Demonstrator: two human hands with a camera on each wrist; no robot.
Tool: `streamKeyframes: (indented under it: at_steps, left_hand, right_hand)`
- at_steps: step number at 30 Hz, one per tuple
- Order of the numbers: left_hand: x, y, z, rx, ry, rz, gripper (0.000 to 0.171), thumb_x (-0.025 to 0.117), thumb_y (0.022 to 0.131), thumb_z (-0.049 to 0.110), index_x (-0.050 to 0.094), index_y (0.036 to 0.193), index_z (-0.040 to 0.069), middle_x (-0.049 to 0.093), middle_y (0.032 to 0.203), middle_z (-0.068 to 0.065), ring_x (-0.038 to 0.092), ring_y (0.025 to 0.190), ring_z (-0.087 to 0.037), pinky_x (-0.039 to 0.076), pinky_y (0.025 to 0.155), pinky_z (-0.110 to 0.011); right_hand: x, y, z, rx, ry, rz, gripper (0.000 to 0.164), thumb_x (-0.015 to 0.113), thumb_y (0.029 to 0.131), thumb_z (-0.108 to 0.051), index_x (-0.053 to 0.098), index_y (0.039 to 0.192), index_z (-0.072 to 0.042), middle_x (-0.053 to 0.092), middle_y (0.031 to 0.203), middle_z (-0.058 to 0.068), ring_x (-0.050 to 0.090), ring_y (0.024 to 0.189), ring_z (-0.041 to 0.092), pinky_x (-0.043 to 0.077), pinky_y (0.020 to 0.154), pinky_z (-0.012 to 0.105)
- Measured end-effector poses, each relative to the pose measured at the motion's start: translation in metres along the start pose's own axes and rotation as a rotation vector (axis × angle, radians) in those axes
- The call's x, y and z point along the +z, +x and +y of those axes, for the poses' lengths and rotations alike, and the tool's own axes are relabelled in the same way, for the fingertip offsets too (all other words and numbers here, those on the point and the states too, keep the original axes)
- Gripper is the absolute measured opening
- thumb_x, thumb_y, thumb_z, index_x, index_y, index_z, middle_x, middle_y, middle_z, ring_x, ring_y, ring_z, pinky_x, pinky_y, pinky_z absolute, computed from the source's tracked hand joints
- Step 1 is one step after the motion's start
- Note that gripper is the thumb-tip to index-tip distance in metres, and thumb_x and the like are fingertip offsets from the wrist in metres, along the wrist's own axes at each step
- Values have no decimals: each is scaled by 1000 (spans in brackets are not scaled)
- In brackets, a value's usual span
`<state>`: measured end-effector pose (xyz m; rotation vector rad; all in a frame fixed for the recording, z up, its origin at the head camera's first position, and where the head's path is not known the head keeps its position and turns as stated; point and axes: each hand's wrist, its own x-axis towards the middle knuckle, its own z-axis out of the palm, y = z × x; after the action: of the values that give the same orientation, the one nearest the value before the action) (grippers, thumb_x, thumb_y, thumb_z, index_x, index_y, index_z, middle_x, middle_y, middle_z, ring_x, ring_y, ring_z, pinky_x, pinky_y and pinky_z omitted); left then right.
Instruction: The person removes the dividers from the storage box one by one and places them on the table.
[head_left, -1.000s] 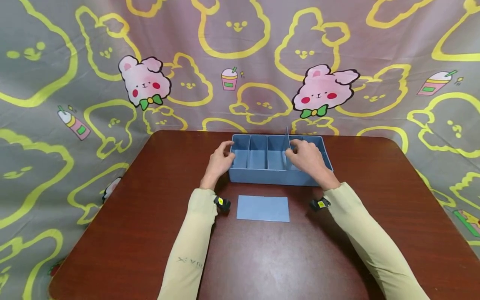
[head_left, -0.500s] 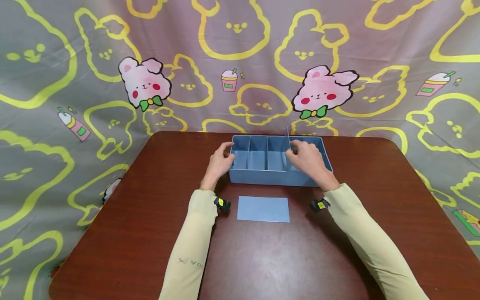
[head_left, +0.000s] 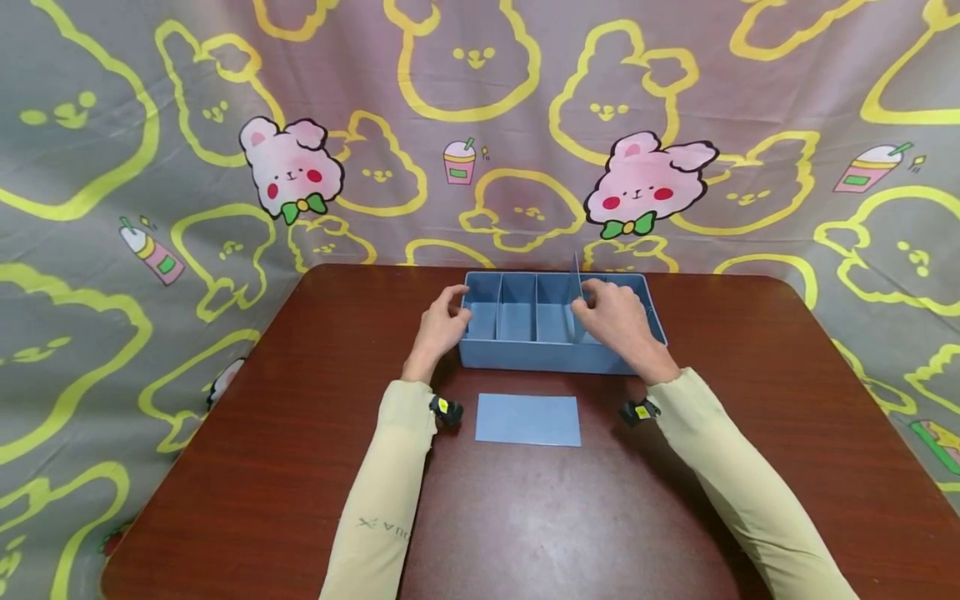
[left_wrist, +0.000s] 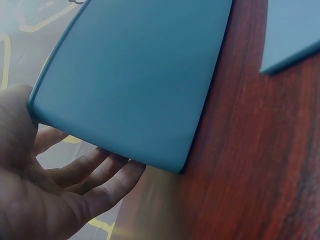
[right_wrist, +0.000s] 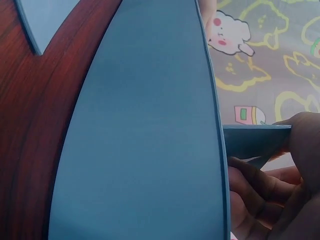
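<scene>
A long blue-grey divided box (head_left: 543,357) lies across the table, open side up. My left hand (head_left: 439,323) grips its left end wall; in the left wrist view the thumb is at the rim and the fingers (left_wrist: 107,187) reach along the outside. With my right hand (head_left: 618,321) I pinch a thin blue divider (head_left: 576,272), which stands upright in the right part of the box and rises above the rim. The right wrist view shows the divider (right_wrist: 252,137) between thumb and fingers, behind the long wall (right_wrist: 145,130). The divider's lower edge is hidden.
A flat blue-grey panel (head_left: 528,419) lies on the brown wooden table (head_left: 300,417), just in front of the box. Two dividers (head_left: 536,308) stand inside the left part of the box. A patterned cloth (head_left: 517,108) hangs behind the table.
</scene>
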<state>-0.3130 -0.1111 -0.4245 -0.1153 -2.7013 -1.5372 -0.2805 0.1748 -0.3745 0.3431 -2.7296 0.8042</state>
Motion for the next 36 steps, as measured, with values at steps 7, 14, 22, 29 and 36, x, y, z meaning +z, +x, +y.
streamKeyframes:
  at_steps: [7,14,22,29,36]
  left_hand:
    - [-1,1,1,9,10,0,48,51,95,24,46,142,25,57,91,-7,52,69,-22,40,61,-34]
    - [-2,1,1,1,25,-4,47,51,95,24,47,141,28,59,95,-7,52,69,-22,41,61,-34]
    - [0,0,2,0,34,4,48,51,94,23,47,141,27,60,101,-7,55,73,-23,43,63,-34]
    - [1,-1,2,-2,31,11,47,52,94,23,47,141,27,58,99,-7,54,73,-22,42,63,-34]
    - [0,-1,3,0,19,3,47,51,95,24,46,141,28,58,97,-7,52,70,-23,41,62,-34]
  right_hand:
    - [0,1,-2,-3,-9,25,38,51,91,-17,63,120,3,42,47,3,34,34,19,25,36,24]
    - [1,4,-3,23,-18,28,36,51,90,-18,64,117,2,40,46,2,32,35,18,23,36,25]
    - [-2,6,-4,58,4,23,40,51,91,-19,63,122,1,44,47,3,34,35,17,23,37,25]
    - [-11,6,-4,44,38,66,40,52,89,-20,65,120,2,59,55,7,48,40,17,32,39,28]
    - [-17,6,-4,46,42,101,41,50,89,-21,65,121,1,64,60,9,52,43,17,38,43,31]
